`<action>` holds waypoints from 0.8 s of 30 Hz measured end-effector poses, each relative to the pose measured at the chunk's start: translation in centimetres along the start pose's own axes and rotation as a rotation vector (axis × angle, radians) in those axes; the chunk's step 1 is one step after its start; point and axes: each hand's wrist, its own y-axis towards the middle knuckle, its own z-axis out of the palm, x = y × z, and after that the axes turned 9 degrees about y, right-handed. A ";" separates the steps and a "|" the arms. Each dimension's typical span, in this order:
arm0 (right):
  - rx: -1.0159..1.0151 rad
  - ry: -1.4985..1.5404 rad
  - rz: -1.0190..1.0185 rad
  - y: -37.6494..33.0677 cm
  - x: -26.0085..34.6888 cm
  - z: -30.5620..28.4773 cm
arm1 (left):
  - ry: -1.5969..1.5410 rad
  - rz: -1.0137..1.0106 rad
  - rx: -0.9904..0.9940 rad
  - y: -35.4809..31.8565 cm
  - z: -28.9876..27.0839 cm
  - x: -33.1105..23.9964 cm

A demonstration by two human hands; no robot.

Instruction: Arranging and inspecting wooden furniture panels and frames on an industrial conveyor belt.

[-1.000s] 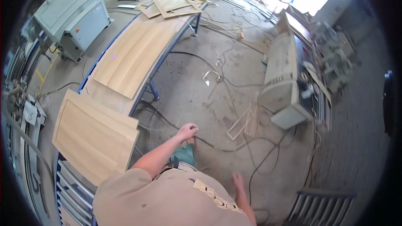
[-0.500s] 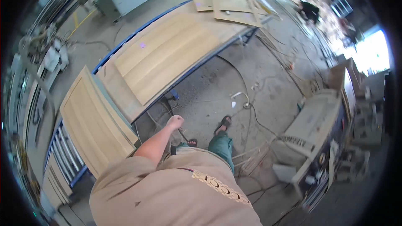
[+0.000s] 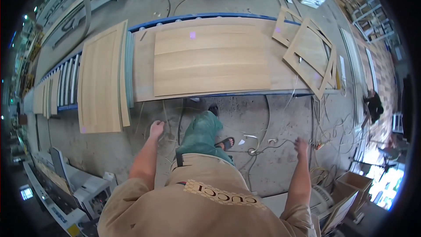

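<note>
My left hand (image 3: pixel 157 129) hangs at my side with its fingers curled in and nothing in it. Closest to it is a stack of wooden door panels (image 3: pixel 101 79), at the left of the roller conveyor. My right hand (image 3: pixel 301 145) is held out to the right over the floor, apart from everything; motion smears its fingers. Ahead of me a large light-wood panel (image 3: pixel 212 63) with a small violet mark lies on a flat board (image 3: pixel 142 74). Several thin wooden frames (image 3: pixel 302 57) lie overlapped at the right end of that board.
A blue-edged roller conveyor (image 3: pixel 70 77) runs under the boards, with small panels (image 3: pixel 47 93) at its far left. Cables and a hose (image 3: pixel 263 142) lie across the floor. White machinery (image 3: pixel 87 188) stands behind at the left. Wooden boxes (image 3: pixel 353 186) are behind at the right.
I have turned, so the conveyor now runs straight across in front of me. My right hand has come into view. My legs have shifted in a step.
</note>
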 end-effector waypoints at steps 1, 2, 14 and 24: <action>0.067 -0.037 -0.056 1.5 5.3 2.0 | -0.101 -0.052 -0.028 1.1 1.1 -0.5; 0.113 -0.084 -0.107 2.9 9.1 3.2 | -0.159 -0.068 -0.010 2.1 2.0 -2.1; 0.293 -0.796 -0.234 18.0 16.1 30.1 | -0.069 -0.234 -0.150 23.2 3.2 -9.6; 0.177 -0.893 -0.140 19.0 16.6 37.7 | -0.101 -0.283 -0.095 24.3 3.7 -5.2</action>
